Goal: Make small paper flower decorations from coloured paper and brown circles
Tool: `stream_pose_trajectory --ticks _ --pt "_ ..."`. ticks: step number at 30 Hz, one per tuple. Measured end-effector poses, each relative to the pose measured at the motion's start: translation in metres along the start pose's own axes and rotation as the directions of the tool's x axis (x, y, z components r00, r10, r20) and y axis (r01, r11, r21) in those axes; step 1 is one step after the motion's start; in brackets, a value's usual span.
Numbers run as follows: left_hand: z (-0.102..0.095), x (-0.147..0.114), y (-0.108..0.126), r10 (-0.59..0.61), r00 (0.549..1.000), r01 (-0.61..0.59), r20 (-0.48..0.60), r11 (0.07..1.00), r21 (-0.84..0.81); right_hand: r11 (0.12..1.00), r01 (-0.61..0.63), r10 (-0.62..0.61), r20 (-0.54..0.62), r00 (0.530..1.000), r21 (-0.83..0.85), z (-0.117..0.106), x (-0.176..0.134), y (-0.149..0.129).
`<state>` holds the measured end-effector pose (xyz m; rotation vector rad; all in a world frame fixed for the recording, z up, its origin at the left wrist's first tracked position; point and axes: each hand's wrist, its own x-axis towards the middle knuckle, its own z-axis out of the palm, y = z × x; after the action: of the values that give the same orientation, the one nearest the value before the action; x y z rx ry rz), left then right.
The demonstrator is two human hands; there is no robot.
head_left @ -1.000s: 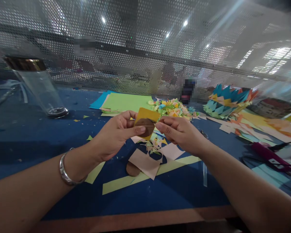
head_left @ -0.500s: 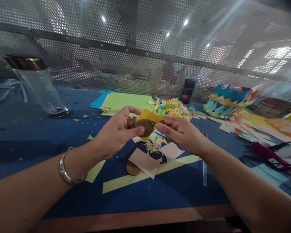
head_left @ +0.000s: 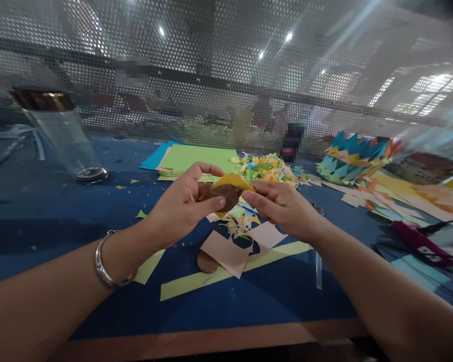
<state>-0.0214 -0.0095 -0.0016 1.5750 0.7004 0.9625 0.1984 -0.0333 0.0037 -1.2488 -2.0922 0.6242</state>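
Observation:
My left hand [head_left: 181,208] is closed on a piece of yellow paper [head_left: 232,179] and a brown round disc [head_left: 226,193], the thumb pressing the disc against the paper. My right hand [head_left: 283,203] pinches at the right edge of the paper. A thin, dark, shiny sliver shows at its fingertips, too small to name. Both hands are above the table, over small paper scraps [head_left: 241,221] and a pale pink sheet [head_left: 226,251] with a rounded cut-out. A second brown disc [head_left: 207,262] lies partly under that sheet, beside a pale yellow-green strip [head_left: 189,285].
Green sheets [head_left: 200,157] and a heap of coloured paper bits [head_left: 268,168] lie behind my hands. A glass bottle [head_left: 62,133] stands at the left. On the right are a folded paper piece [head_left: 355,158] and a purple power strip [head_left: 419,241] with cables. A perforated screen [head_left: 211,75] rises behind.
The yellow paper has tilted and turned slightly in my fingers, its upper corner lower and more pointed. Both hands are almost where they were.

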Motion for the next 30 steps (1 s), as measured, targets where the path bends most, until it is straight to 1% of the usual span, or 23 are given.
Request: stream_pose_trajectory --ticks 9,16,18,21,23,26,28,30 --pt "0.0 -0.001 0.003 0.003 1.0 -0.003 -0.004 1.0 0.01 1.0 0.004 -0.004 0.004 1.0 -0.018 0.0 0.0 -0.002" --pt "0.0 -0.003 0.004 0.022 0.999 -0.024 0.03 0.998 0.053 0.999 0.019 -0.019 0.009 1.0 -0.026 -0.001 0.0 -0.002" --pt "0.0 -0.002 0.003 0.015 1.0 -0.016 0.009 0.999 0.048 1.0 0.001 -0.001 0.008 1.0 -0.014 -0.001 0.0 -0.002" --pt "0.001 -0.001 0.0 0.009 0.998 -0.009 -0.064 1.0 0.002 0.999 -0.046 0.046 -0.001 0.999 0.004 -0.001 -0.001 0.0" --pt "0.0 0.001 -0.003 0.007 0.992 -0.011 -0.123 0.999 -0.035 0.998 -0.057 0.057 -0.014 0.998 0.02 0.0 -0.001 0.0" --pt "-0.001 0.003 -0.006 -0.004 0.983 -0.007 -0.186 0.998 -0.06 0.999 -0.034 0.036 -0.057 0.998 0.039 0.005 0.0 0.002" --pt "-0.001 0.004 -0.006 -0.008 0.984 0.0 -0.178 0.999 -0.042 1.0 -0.005 0.008 -0.113 0.994 0.028 0.01 0.001 0.004" --pt "0.0 0.003 -0.005 -0.001 0.993 0.002 -0.122 1.0 0.004 0.999 0.017 -0.01 -0.162 0.987 0.039 0.015 0.002 0.007"
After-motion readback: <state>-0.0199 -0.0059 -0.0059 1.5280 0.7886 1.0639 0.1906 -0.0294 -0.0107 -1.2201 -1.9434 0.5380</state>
